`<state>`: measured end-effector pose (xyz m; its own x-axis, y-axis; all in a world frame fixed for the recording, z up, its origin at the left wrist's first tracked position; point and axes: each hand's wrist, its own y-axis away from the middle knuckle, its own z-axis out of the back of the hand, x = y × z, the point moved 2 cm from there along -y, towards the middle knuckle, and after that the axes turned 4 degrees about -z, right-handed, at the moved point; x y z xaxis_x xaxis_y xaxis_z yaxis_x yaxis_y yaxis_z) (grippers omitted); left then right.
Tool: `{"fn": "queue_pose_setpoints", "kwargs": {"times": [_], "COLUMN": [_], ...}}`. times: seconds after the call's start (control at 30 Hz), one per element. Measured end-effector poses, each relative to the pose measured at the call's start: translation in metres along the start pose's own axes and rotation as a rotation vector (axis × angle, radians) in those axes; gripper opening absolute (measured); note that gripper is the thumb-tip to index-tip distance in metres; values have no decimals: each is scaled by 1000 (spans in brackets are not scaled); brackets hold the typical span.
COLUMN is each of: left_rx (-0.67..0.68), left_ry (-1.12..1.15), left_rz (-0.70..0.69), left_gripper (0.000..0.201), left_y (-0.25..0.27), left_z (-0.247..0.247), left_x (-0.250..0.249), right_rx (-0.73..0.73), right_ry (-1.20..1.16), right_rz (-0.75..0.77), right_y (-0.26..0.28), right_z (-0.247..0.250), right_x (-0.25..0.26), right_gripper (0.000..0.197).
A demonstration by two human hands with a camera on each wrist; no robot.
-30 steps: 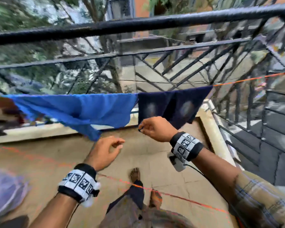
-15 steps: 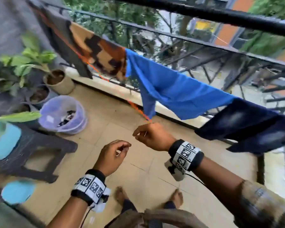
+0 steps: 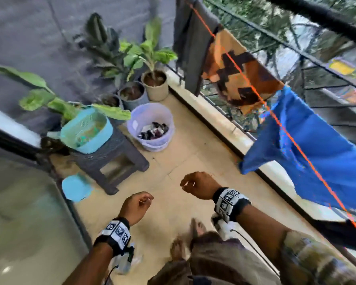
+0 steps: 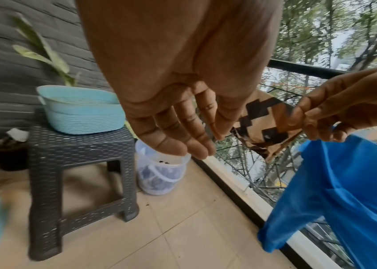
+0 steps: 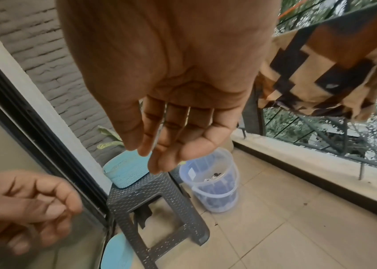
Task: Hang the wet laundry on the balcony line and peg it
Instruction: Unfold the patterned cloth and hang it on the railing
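Wet laundry, a blue cloth (image 3: 308, 153), hangs on the orange line (image 3: 292, 138); my left hand (image 3: 137, 204) and right hand (image 3: 197, 185) hang loosely curled, empty. Wrist views: I'd reach into the translucent plastic bucket (image 4: 159, 174), grabbing its dark contents.

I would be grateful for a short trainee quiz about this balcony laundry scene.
1. True or false: the teal basket stands on the floor.
2. Which cloth hangs on the orange line between the grey garment and the blue cloth? A: brown-orange patterned cloth. B: a white one. C: a green one.
3. Fill in: the left hand and right hand hold ____.

Key: 1 false, it sits on the dark stool. 2 A. 3 nothing.
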<state>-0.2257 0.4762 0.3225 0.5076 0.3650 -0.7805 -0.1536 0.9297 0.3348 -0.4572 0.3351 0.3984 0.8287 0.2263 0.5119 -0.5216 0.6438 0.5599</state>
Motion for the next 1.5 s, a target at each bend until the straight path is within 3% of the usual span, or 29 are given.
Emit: {"fn": "queue_pose_setpoints", "kwargs": {"times": [0.13,0.33,0.4,0.47,0.53,0.67,0.93,1.3,1.4,1.5], "left_rx": [-46,-98,-92,-77,-66,-63,70,287,297,359], "left_ry": [99,187,204,208,224,148,129,-36,-74,-133], "left_rz": [91,194,230,296,354,316,328,308,309,348], "left_gripper": [29,14,21,29,29,16,24,14,32,21], "left_y": [-23,-87,-128,-136,-183,-257,-408,-578,-614,-646], "left_z": [29,62,73,78,91,113,136,102,80,52], "left_x": [31,39,46,43,54,57,63,129,161,199], "right_rx": [115,153,206,236,267,287,302,242,251,233], "right_ry": [21,2,-25,-39,-100,-130,-108,-157,-176,-187], "right_rz": [12,30,-4,2,-28,-66,-172,-254,-253,-257], "right_y": [-61,-155,-203,-212,-257,-317,-433,-571,-606,-635], "right_z": [4,33,51,59,80,113,142,120,98,76], "right_x": [24,42,44,51,55,64,54,-13,-40,-73], "right_gripper": [17,18,18,17,18,18,18,19,27,27]}}
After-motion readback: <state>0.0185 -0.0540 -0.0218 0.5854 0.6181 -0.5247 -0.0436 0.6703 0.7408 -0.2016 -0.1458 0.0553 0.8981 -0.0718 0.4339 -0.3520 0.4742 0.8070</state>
